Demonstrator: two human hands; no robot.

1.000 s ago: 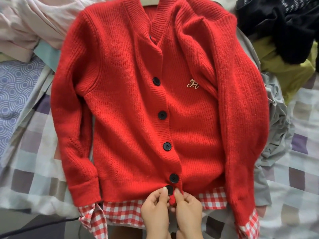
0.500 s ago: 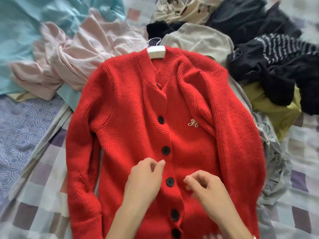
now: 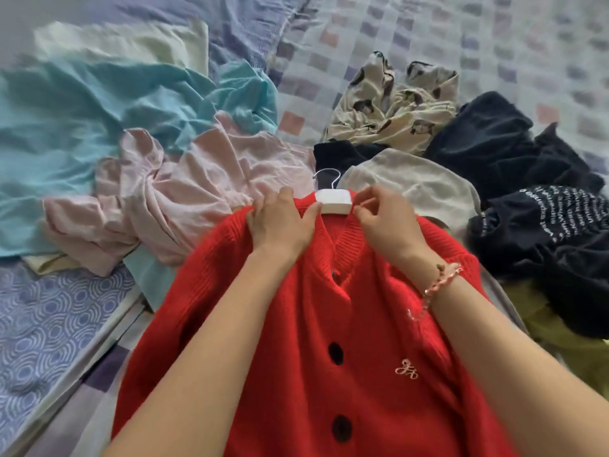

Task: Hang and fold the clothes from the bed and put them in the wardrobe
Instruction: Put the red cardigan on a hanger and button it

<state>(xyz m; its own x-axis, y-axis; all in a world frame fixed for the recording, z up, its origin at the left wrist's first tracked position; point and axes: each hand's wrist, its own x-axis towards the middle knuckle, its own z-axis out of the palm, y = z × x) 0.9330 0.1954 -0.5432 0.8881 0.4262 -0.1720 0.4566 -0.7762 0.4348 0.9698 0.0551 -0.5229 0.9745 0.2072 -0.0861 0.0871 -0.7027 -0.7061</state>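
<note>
A red knitted cardigan (image 3: 329, 341) with black buttons lies buttoned on the bed, hung on a white hanger (image 3: 333, 201) whose wire hook pokes out past the neckline. My left hand (image 3: 280, 222) grips the collar and left shoulder of the cardigan beside the hanger. On the other side of the hanger my right hand (image 3: 384, 214), with a pink bracelet at the wrist, pinches the right side of the collar.
Loose clothes surround the cardigan: a pink garment (image 3: 171, 199) and a turquoise one (image 3: 99, 120) to the left, a beige top (image 3: 412, 189), a printed cream piece (image 3: 395, 100), black garments (image 3: 514, 179) and an olive one (image 3: 566, 344) to the right. A checked bedspread (image 3: 428, 31) lies beyond.
Both hands moved up from the bottom buttons, past the middle of the cardigan, to the collar at the hanger. The view tilted upward toward the far bed.
</note>
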